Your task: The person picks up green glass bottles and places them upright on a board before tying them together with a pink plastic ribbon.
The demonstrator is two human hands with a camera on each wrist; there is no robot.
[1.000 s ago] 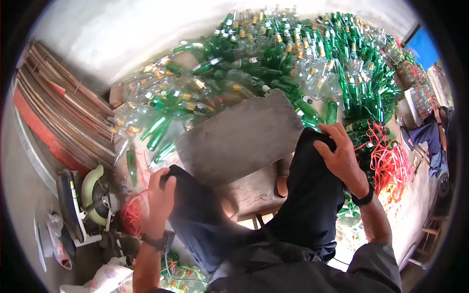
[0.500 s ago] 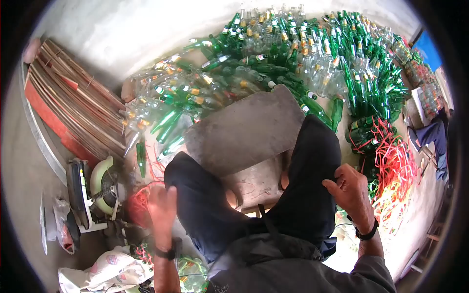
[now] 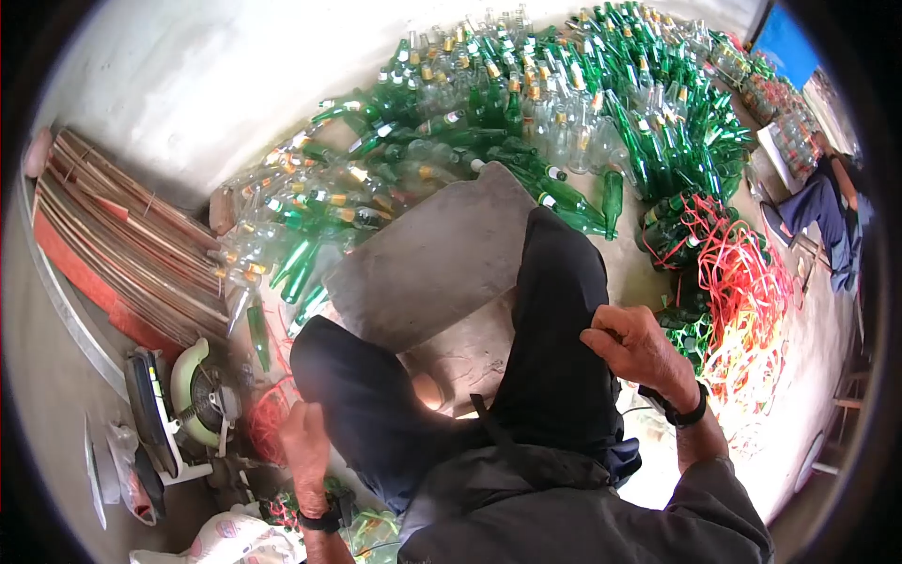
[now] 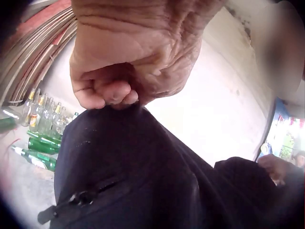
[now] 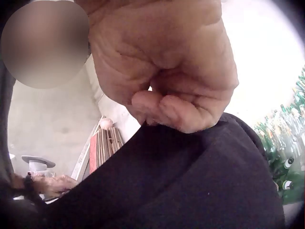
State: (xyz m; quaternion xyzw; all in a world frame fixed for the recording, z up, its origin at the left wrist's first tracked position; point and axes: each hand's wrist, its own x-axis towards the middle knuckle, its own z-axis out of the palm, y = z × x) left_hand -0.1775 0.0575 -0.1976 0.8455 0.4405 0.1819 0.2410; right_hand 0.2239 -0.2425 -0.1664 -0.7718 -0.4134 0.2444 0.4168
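Both hands are at the dark trousers of the seated person. The left hand (image 3: 305,446) is beside the left thigh, its fingers curled in and pinching the cloth of the left trouser leg (image 4: 119,152), which rises to a peak at the fingertips. Over the right thigh, the right hand (image 3: 639,348) has its fingers folded on the right trouser leg (image 5: 190,167), pulling the fabric up into a fold. A zipper (image 4: 83,198) shows on the left leg. Between the knees and beyond them lies a grey board (image 3: 432,263).
A large heap of green and clear glass bottles (image 3: 564,113) spreads along the white wall. Tangled red strapping (image 3: 742,273) is at the right. On the left are stacked wooden strips (image 3: 122,244), a fan (image 3: 202,390) and a white sack (image 3: 230,540). Another person's leg (image 3: 813,202) shows at far right.
Both hands have drawn back from the knees along the thighs toward the body. Their fingers, spread earlier, are now curled in on the trouser cloth. The head view has shifted slightly.
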